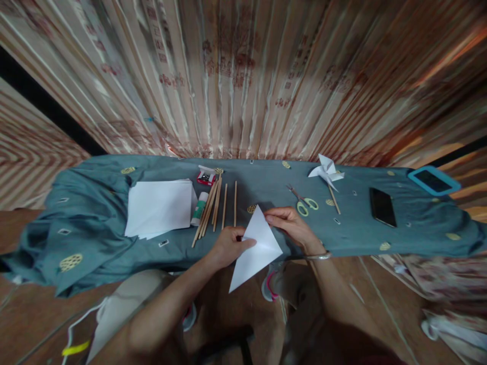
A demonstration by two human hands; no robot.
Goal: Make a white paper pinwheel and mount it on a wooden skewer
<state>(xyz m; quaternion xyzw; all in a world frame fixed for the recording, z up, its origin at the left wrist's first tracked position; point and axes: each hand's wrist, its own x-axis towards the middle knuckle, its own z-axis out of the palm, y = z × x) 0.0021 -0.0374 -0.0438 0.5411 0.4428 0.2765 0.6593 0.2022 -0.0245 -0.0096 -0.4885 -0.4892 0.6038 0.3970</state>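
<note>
At the table's front [262, 177], I have the left hand [228, 246] pinching a paper triangle [261, 253]; the right hand [291, 223] touches its edge, grip unclear.

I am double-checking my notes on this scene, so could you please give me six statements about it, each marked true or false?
1. The left hand holds a white paper triangle. True.
2. A white paper pinwheel on a wooden stick lies right of the metal scissors with pale green handles. True.
3. The scissors are in the right hand. False: they lie on the grey-green patterned cloth.
4. Every box is shut. False: the small red box has its lid raised.
5. A flat black phone lies between the pinwheel and a blue-framed device. True.
6. The paper sheets at left are red. False: that rectangular stack of sheets is white.
</note>
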